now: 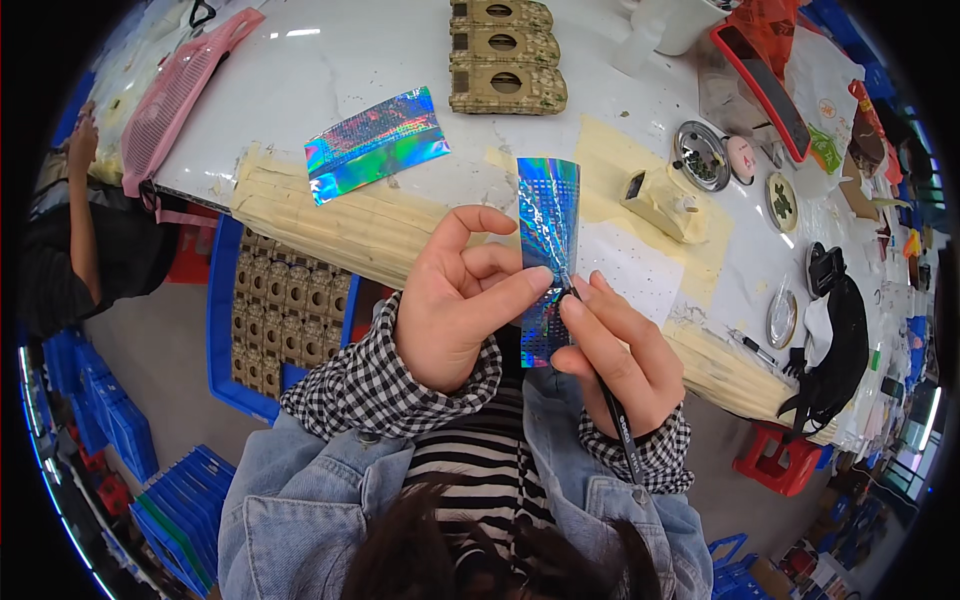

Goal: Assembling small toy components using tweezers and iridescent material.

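My left hand (462, 298) pinches a narrow, shiny holographic sheet (545, 200) between thumb and fingers. It is blue with rows of small squares and hangs upright over the table's front edge. Black tweezers (612, 402) are gripped in my right hand (625, 350), their tips against the sheet beside my left thumb. Whether the tips hold a piece is too small to tell. Another holographic sheet (378, 145) lies on the table to the left. Farther back stand three camouflage-patterned plastic parts (505, 88), each with a round hole.
A tape-wrapped block (668, 204) sits right of the sheet, near a round metal dish (702, 155) and a red-cased phone (762, 90). A pink basket (180, 100) stands at left. Below, a blue crate (222, 330) holds several camouflage parts. Another person's arm (84, 210) shows at far left.
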`<state>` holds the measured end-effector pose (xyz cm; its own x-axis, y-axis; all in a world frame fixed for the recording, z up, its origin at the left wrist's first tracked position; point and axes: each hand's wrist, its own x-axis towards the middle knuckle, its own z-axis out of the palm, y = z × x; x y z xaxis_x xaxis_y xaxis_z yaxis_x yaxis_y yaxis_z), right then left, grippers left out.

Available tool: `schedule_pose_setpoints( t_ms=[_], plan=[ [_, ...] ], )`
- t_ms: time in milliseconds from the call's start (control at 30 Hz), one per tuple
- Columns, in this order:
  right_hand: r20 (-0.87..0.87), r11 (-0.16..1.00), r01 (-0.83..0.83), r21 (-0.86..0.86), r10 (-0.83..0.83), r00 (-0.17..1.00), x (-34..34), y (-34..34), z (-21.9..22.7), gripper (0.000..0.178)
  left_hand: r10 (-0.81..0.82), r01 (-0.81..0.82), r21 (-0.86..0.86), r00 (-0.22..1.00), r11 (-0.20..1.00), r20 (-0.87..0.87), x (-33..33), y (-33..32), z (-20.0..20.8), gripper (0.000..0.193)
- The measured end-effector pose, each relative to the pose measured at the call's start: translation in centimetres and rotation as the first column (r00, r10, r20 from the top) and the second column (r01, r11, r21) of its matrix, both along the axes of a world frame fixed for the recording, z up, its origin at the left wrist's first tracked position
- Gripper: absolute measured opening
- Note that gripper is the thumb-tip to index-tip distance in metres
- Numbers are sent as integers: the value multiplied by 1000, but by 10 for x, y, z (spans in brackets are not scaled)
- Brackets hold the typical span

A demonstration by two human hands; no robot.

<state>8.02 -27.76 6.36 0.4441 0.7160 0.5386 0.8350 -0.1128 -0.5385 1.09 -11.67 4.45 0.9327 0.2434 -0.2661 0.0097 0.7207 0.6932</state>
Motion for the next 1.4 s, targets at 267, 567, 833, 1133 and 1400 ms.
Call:
schedule_pose_setpoints(
  t_ms=[267,567,833,1133,1400],
  plan=[
    [129,1000,-18,5,17,991,0,0,-6,38,-2,-2,-67,999,998,-53,3,-2,2,39],
    [93,999,-39,15,37,995,1,-1,-8,40,-2,-2,-63,998,998,-56,3,-2,1,39],
    [24,999,28,45,-30,999,0,-12,-9,39,30,-34,-57,997,998,-66,3,-1,3,39],
    [284,923,348,-166,-293,913,14,-50,-32,32,192,-190,-87,981,978,14,5,16,-2,36],
    [317,895,333,-297,-236,919,20,-47,-31,29,205,-205,-58,979,977,-10,5,16,-3,36]
  ],
)
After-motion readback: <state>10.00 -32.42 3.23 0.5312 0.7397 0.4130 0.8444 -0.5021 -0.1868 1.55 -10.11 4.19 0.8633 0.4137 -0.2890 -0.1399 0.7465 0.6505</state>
